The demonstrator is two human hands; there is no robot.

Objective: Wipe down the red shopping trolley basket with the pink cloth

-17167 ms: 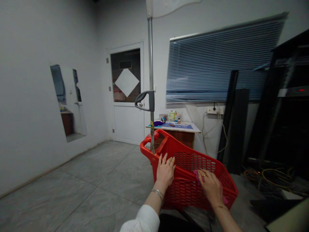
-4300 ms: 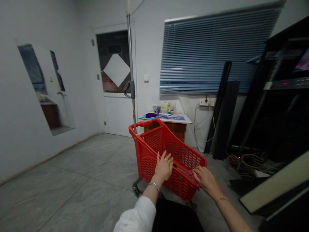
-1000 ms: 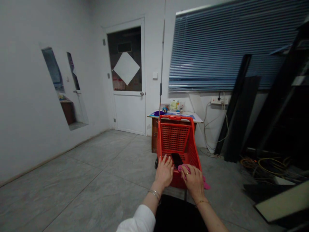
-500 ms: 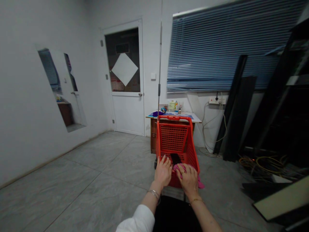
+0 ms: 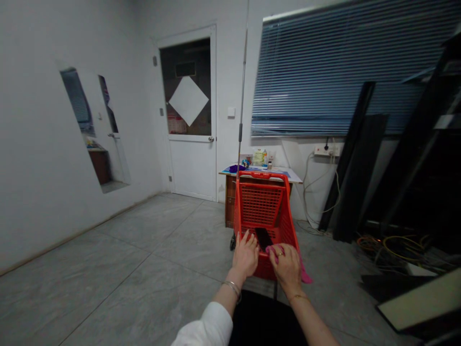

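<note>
A red plastic shopping cart (image 5: 262, 197) stands in front of me, its handle on the far side. My left hand (image 5: 245, 253) lies on the cart's near rim at the left, fingers stretched out and holding nothing. At the right of the same rim, my right hand (image 5: 286, 266) is closed on a pink cloth (image 5: 306, 275). Part of the cloth hangs down outside the cart, and the rest is hidden under the fingers. Inside the basket lies a dark, flat, phone-like object (image 5: 263, 238), just beyond my hands.
Behind the cart is a small desk (image 5: 293, 178) with bottles and a purple cloth (image 5: 236, 168). A thin pole (image 5: 242, 105) rises beside the cart. Dark boards (image 5: 355, 178) lean at the right, with tangled cables (image 5: 399, 247) on the floor. A white door (image 5: 192, 168) is at the back.
My right hand has slid a little to the right along the rim with the pink cloth, showing more of the dark object. My left hand stays on the rim.
</note>
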